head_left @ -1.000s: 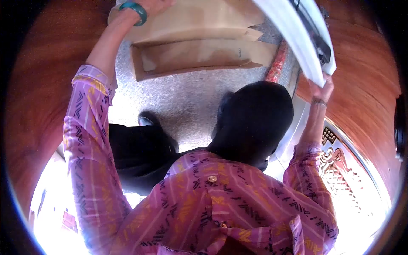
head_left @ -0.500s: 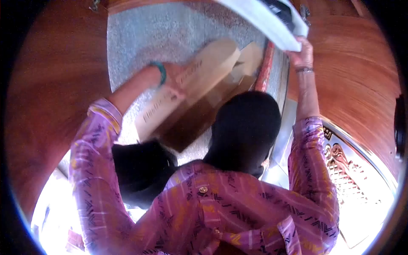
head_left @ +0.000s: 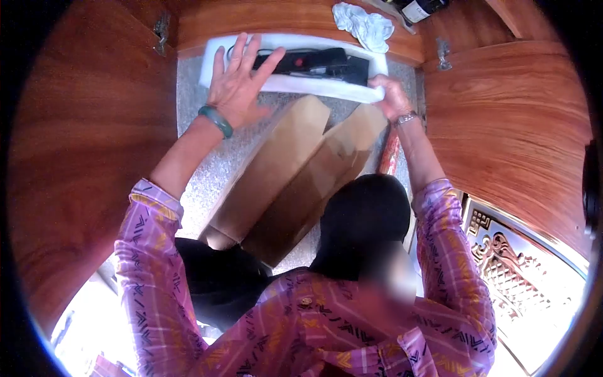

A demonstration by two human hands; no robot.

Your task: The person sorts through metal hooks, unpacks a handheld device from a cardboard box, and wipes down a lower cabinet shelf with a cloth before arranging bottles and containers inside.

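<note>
A white foam tray (head_left: 339,91) lies across the far end of the floor. A black device (head_left: 314,61) with a red spot and a dark cord sits inside it. My right hand (head_left: 392,97) grips the tray's right end, thumb and fingers closed on the foam. Over the tray's left end, my left hand (head_left: 242,88) is open, its fingers spread in front of the foam and the device's end. Nearer to me lies an open, long cardboard box (head_left: 276,151), with its flaps and brown inner walls showing.
Wooden panels (head_left: 88,157) rise on both sides. A crumpled white cloth (head_left: 364,26) lies on the wooden ledge behind the tray, near a dark bottle (head_left: 418,9). A red bar (head_left: 390,152) stands right of the box. An ornate metal panel (head_left: 509,264) is at lower right.
The foam tray has come down and left from the upper right with my right hand. My left hand has left the lettered cardboard and moved up to the tray. The lettering no longer shows.
</note>
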